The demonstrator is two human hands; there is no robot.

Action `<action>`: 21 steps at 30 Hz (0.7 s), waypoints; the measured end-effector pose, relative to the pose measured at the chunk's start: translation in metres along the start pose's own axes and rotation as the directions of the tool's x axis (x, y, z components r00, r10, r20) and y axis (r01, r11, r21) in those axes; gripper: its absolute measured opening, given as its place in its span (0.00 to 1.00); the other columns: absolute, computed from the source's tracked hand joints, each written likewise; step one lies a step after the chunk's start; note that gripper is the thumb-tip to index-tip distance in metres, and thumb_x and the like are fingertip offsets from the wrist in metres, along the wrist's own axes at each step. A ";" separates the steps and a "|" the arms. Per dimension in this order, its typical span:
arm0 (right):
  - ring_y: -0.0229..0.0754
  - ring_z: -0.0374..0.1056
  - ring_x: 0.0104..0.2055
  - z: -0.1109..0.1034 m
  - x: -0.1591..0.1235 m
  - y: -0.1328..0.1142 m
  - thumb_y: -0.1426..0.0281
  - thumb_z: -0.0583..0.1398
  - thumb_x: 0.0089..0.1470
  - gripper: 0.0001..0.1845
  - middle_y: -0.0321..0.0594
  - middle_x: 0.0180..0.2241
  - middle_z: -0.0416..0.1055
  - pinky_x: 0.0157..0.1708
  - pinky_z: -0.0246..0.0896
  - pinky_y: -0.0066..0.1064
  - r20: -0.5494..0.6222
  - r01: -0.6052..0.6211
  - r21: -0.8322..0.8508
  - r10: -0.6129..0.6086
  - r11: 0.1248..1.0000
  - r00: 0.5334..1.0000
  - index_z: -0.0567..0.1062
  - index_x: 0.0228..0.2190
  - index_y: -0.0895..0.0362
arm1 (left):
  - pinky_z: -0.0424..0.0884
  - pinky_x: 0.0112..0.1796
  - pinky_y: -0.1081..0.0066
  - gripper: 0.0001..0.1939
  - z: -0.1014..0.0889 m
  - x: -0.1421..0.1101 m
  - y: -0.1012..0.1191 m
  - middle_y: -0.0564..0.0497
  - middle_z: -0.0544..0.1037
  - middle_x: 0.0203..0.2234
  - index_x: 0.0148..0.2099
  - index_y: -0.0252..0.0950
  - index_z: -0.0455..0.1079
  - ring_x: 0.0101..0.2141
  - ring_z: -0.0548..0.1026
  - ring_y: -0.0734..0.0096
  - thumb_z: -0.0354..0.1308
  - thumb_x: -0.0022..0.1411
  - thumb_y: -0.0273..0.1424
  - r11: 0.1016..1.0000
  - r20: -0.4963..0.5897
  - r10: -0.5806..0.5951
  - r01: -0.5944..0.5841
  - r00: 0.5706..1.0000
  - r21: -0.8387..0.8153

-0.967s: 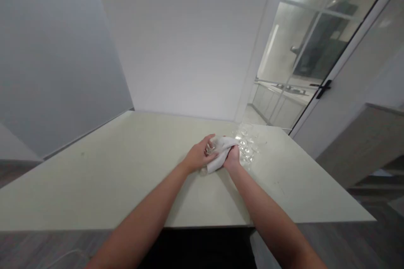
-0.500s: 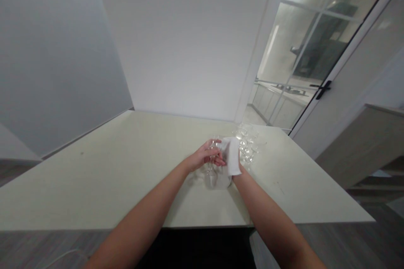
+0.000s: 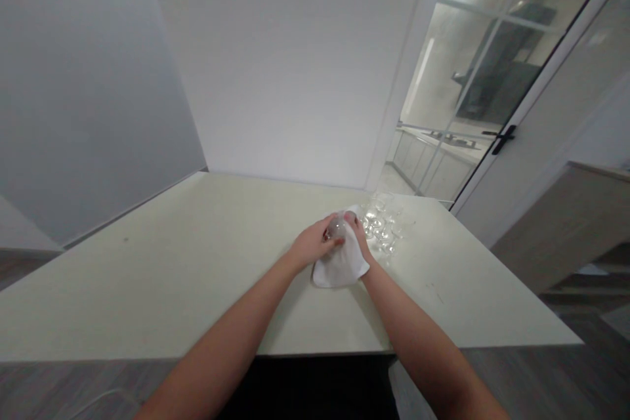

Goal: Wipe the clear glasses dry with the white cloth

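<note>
My left hand [image 3: 311, 244] is closed around a clear glass [image 3: 337, 228], its fingers partly hidden behind it. The round end of the glass faces up toward me; whether that is its bowl or its foot I cannot tell. On the right, my right hand [image 3: 362, 239] grips a white cloth [image 3: 339, 268] that lies against the glass and drapes down toward the table. Most of the right fingers are hidden by the cloth and the glass. Just beyond my right hand stands a cluster of several clear glasses [image 3: 384, 231].
The pale table [image 3: 162, 262] reaches to a white wall [image 3: 295, 92] at the back. At the right, a glazed door with a black handle [image 3: 503, 139] shows a kitchen behind it. A wooden shelf unit [image 3: 561, 230] stands past the table's right edge.
The cloth has swung from upright beside the glass to spread below and against it. The glass has been turned so its round end faces up, and both hands have drawn together around it.
</note>
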State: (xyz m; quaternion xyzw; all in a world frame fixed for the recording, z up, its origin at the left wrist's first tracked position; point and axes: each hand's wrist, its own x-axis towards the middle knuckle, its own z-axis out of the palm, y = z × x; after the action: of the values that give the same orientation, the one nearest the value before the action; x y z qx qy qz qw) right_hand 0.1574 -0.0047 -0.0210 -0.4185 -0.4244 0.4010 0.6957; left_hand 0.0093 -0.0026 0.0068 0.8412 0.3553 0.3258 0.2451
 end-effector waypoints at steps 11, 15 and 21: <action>0.39 0.68 0.28 0.010 -0.005 -0.003 0.58 0.69 0.36 0.25 0.36 0.29 0.73 0.30 0.66 0.30 -0.228 -0.039 0.002 0.038 0.999 0.973 0.73 0.35 0.59 | 0.65 0.30 0.71 0.12 0.007 0.002 -0.002 0.49 0.75 0.29 0.44 0.37 0.63 0.28 0.73 0.67 0.53 0.59 0.37 0.993 -0.034 -0.081 0.084 0.996 0.084; 0.38 0.67 0.27 0.008 -0.006 -0.005 0.57 0.68 0.36 0.26 0.35 0.27 0.72 0.27 0.64 0.28 -0.166 -0.080 -0.027 0.075 0.996 0.983 0.72 0.36 0.59 | 0.61 0.22 0.75 0.16 0.003 0.005 -0.006 0.54 0.69 0.19 0.35 0.36 0.60 0.17 0.66 0.75 0.47 0.62 0.45 0.886 0.236 -0.145 0.232 0.961 -0.401; 0.40 0.70 0.31 0.008 -0.004 0.000 0.57 0.68 0.37 0.26 0.38 0.31 0.74 0.31 0.66 0.30 -0.249 -0.047 0.006 0.047 0.999 0.967 0.72 0.37 0.58 | 0.62 0.27 0.75 0.14 -0.002 0.001 -0.006 0.53 0.72 0.23 0.40 0.38 0.66 0.24 0.70 0.71 0.60 0.53 0.38 0.970 -0.007 -0.112 0.107 0.994 -0.218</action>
State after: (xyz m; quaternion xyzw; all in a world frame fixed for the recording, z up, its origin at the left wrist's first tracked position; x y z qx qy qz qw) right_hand 0.1486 -0.0064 -0.0199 -0.4754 -0.3237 0.3617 0.7337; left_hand 0.0062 0.0023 0.0049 0.7852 0.3657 0.3569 0.3499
